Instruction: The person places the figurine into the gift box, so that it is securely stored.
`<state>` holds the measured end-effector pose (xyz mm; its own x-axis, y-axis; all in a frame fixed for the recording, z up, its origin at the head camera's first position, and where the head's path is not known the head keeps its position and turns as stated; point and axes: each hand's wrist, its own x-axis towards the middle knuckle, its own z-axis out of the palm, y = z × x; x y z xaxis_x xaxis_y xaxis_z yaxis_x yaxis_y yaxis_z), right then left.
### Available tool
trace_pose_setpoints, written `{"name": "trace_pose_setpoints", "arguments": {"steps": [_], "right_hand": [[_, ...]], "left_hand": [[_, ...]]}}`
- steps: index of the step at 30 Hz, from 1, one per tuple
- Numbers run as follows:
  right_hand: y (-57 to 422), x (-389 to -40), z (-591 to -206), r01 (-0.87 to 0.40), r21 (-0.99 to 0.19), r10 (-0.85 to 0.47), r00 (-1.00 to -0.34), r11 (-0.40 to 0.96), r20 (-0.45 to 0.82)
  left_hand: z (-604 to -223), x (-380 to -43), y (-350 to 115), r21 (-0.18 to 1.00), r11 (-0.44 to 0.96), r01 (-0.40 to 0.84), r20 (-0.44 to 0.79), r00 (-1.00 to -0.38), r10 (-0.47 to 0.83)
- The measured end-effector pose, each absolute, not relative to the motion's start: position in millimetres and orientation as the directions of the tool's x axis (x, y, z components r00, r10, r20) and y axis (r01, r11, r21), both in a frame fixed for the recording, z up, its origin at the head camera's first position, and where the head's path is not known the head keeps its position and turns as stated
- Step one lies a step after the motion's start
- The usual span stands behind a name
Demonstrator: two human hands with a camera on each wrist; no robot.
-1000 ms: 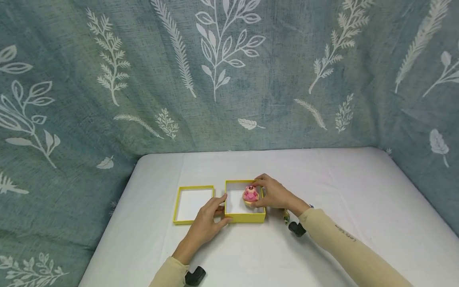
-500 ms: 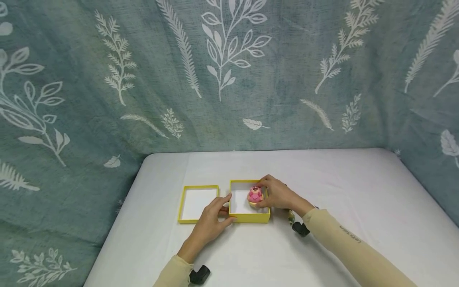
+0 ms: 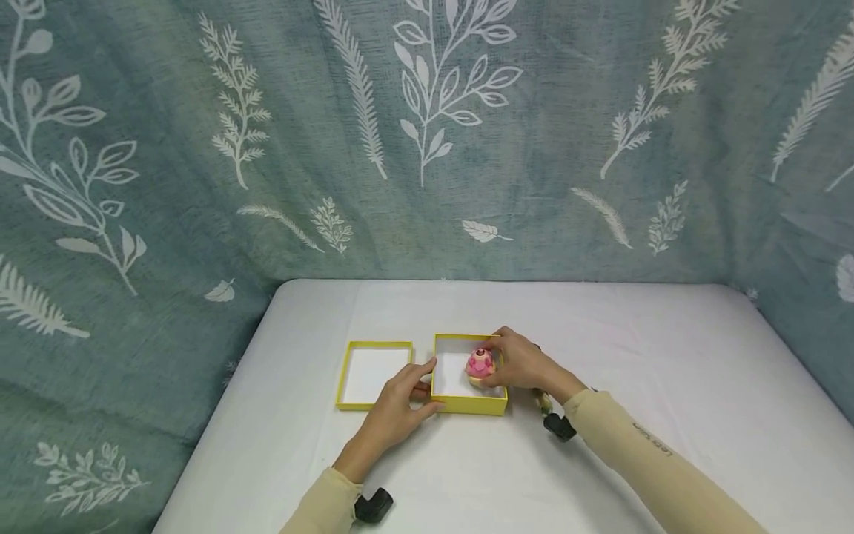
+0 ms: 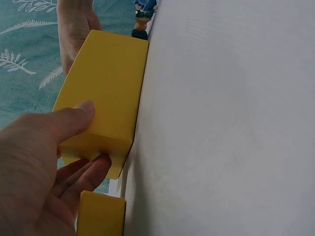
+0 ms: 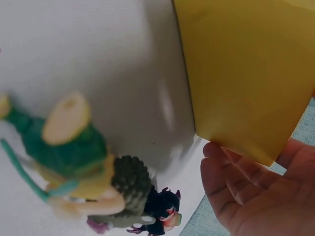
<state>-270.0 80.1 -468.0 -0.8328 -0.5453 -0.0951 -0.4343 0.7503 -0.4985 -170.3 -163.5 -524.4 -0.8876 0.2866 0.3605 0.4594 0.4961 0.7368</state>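
A yellow open box point(image 3: 470, 405) with a white inside stands on the white table. My left hand point(image 3: 390, 415) holds it at its left front corner. In the left wrist view, the thumb point(image 4: 78, 118) presses on the front wall and the fingers bend against the left wall. My right hand point(image 3: 525, 366) reaches over the box's right wall. Between thumb and fingers it grips a small pink and cream figurine point(image 3: 480, 362) inside the box. The box wall hides the figurine from both wrist views.
Left of the box lies its shallow yellow-rimmed lid point(image 3: 356, 406), white inside up. On the right, partly under the right wrist, is a green and yellow figurine point(image 5: 74, 147), with a dark figurine point(image 5: 165, 211) beyond it. A leaf-patterned green curtain point(image 3: 373, 245) borders the table.
The whole head view has shifted, so the scene sits slightly farther right. Both hands keep their places on the box and the figurine, with no clear movement of either.
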Motion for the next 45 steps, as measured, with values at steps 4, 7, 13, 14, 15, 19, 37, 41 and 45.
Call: {"name": "trace_pose_setpoints", "arguments": {"steps": [4, 7, 13, 14, 15, 19, 37, 41, 45], "right_hand": [[76.3, -269.8, -470.9, -0.446, -0.480, -0.549, -0.831, 0.755, -0.092], [74.5, -269.5, -472.0, -0.452, -0.476, -0.554, -0.827, 0.754, -0.093], [74.2, -270.0, -470.7, -0.450, -0.465, -0.554, -0.826, 0.762, -0.109], [73.8, -270.4, -470.3, -0.448, -0.462, -0.551, -0.827, 0.765, -0.111], [73.2, -270.8, -469.8, -0.452, -0.460, -0.554, -0.825, 0.765, -0.111], [70.8, -273.7, -468.2, -0.460, -0.463, -0.565, -0.818, 0.757, -0.111], [85.1, -264.4, -476.5, -0.412, -0.433, -0.512, -0.847, 0.801, -0.141], [83.2, -265.6, -476.0, -0.423, -0.443, -0.522, -0.844, 0.790, -0.124], [73.0, -269.0, -472.4, -0.460, -0.471, -0.561, -0.823, 0.753, -0.093]], "left_hand": [[-526.5, -170.0, -166.0, 0.728, 0.493, 0.476, 0.375, -0.879, 0.295], [-527.3, -169.3, -167.2, 0.722, 0.505, 0.473, 0.374, -0.881, 0.290], [-525.7, -170.1, -167.4, 0.734, 0.501, 0.458, 0.358, -0.888, 0.288], [-525.5, -170.3, -167.4, 0.734, 0.502, 0.458, 0.356, -0.888, 0.291], [-525.3, -170.4, -167.6, 0.731, 0.507, 0.457, 0.353, -0.889, 0.293], [-524.3, -171.2, -168.5, 0.720, 0.523, 0.455, 0.359, -0.890, 0.280], [-528.0, -175.6, -158.4, 0.749, 0.478, 0.458, 0.326, -0.884, 0.335], [-529.2, -175.5, -160.5, 0.732, 0.495, 0.468, 0.336, -0.880, 0.336], [-527.9, -173.3, -168.1, 0.712, 0.526, 0.465, 0.355, -0.885, 0.302]]}}
